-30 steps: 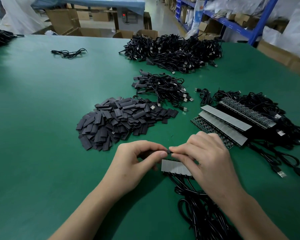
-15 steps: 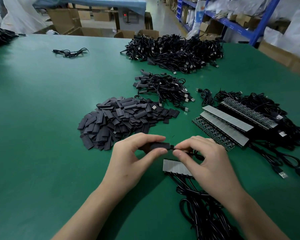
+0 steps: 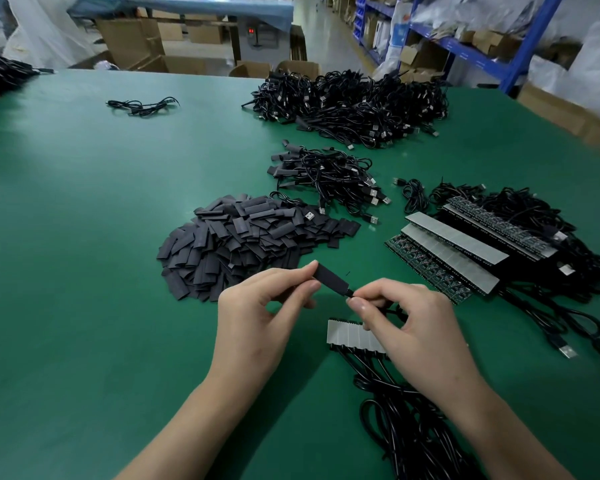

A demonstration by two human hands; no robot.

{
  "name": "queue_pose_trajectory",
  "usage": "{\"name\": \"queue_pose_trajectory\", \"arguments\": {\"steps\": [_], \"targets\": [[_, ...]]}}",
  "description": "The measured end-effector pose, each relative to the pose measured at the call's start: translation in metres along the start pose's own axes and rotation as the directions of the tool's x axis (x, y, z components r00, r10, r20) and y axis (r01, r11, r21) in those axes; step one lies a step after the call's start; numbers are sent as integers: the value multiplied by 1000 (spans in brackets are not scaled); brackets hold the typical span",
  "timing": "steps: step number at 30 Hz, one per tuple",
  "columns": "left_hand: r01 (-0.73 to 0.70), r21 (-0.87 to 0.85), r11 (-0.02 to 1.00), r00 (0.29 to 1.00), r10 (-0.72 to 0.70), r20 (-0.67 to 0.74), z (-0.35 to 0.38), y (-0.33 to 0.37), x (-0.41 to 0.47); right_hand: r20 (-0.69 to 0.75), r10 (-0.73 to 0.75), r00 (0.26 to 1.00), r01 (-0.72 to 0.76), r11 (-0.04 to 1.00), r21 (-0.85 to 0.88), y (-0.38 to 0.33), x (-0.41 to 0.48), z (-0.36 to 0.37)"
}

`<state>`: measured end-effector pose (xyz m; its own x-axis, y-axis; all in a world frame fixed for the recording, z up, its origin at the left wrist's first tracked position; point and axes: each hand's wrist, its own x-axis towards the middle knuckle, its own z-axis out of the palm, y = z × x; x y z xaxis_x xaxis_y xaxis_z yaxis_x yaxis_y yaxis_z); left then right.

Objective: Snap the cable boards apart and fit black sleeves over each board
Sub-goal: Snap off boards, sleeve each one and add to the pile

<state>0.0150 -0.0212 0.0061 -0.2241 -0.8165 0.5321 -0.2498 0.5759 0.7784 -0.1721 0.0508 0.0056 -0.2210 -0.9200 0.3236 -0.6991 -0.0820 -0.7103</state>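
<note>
- A single black sleeve (image 3: 329,279) is held above the desk (image 3: 84,237), between the two hands and tilted, its upper end to the left and its lower end to the right.
- The sleeve is seen as a matte, flattened tube with straight sides; a thin black cable (image 3: 350,292) emerges from its lower end. Whether a board sits inside cannot be told.
- The left hand (image 3: 257,317) is closed on the sleeve's upper end, which is pinched between thumb and forefinger.
- The right hand (image 3: 409,327) is closed on the cable just at the sleeve's lower end, pinched between thumb and forefinger, the other fingers being curled.
- Under the right hand a short strip of boards (image 3: 350,336) lies flat on the desk, pale grey side up, partly covered by the palm; black cables (image 3: 406,420) run from its near edge toward the bottom of the view.
- A heap of loose sleeves (image 3: 250,237) lies just beyond the left hand.
- Longer board strips (image 3: 454,251) are stacked to the right on tangled cables, near the right hand but apart from it.
- A small pile of sleeved cables (image 3: 329,178) is found beyond the heap, and a large cable pile (image 3: 354,98) near the desk's far edge.
- Wide green surface is shown left of the heap and hands, with only a lone cable (image 3: 142,106) far off.
- The desk's right edge slants past cardboard boxes (image 3: 568,116) and blue shelving (image 3: 530,39).
</note>
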Motion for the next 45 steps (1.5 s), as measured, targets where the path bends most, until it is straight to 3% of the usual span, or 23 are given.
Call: {"name": "queue_pose_trajectory", "arguments": {"steps": [14, 18, 22, 28, 33, 36, 38, 39, 41, 45], "targets": [[-110, 27, 994, 994, 110, 13, 3, -1, -2, -26, -80, 996, 77, 994, -81, 1, -2, 3], [120, -139, 983, 993, -121, 4, 4, -2, -3, -22, -72, 997, 70, 995, -67, -1, -1, 2], [357, -406, 842, 930, -360, 70, 6, -4, -1, 62, -99, 993, 103, 992, -73, -3, 0, 1], [409, -540, 736, 874, -485, 1, -2, -14, 6, 211, -16, 977, 42, 992, -121, 10, 10, -11], [435, -546, 716, 863, -505, 26, -2, -18, 8, 188, 33, 982, -20, 998, -67, 16, 11, -10], [457, -413, 788, 882, -460, 99, 2, -17, 7, 92, 77, 993, -82, 996, 43, 15, 16, -16], [313, -52, 948, 941, -303, 149, 2, -18, 3, 47, 101, 994, -105, 988, 109, 12, 24, -22], [169, 163, 972, 956, -202, 211, 1, -16, 1, 38, 103, 994, -107, 987, 117, 10, 31, -23], [-37, 412, 910, 923, -127, 364, -1, -12, -1, 28, 99, 995, -101, 992, 75, 8, 50, -24], [-158, 498, 853, 845, -144, 515, -3, -11, -2, -31, 66, 997, -69, 993, -100, 2, 119, -23]]}}
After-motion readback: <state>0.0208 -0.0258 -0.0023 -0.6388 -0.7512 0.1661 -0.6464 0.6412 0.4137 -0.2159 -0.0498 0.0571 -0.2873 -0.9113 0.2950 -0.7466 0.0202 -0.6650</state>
